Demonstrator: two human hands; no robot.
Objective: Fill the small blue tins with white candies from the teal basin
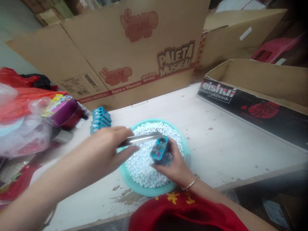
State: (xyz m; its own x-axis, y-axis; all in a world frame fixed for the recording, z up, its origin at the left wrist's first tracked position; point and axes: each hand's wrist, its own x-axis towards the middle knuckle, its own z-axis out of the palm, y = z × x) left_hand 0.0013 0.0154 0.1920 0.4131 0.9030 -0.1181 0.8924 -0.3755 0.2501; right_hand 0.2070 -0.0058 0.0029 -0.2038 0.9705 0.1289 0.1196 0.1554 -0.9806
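My left hand (pixel 114 144) is closed on the dark end of a long, shiny metal scoop-like tool (pixel 145 138). The tool's far end lies over the top of a small blue plastic box (pixel 158 150), close to a round hole there. Wrapped round that box, my right hand (pixel 178 165) holds it tilted above a turquoise basin (pixel 151 192). Many small white, pill-shaped pieces (pixel 146 175) fill the basin. Left of it, several similar blue boxes (pixel 101 118) stand in a row on the white table (pixel 211 138).
A large cardboard sheet or box (pixel 101 41) stands along the table's back. At right is an open black-printed carton (pixel 252 106), with another carton (pixel 240 32) behind. Plastic bags (pixel 24 128) and a purple package (pixel 64 112) crowd the left. Red cloth (pixel 183 215) shows at the front edge.
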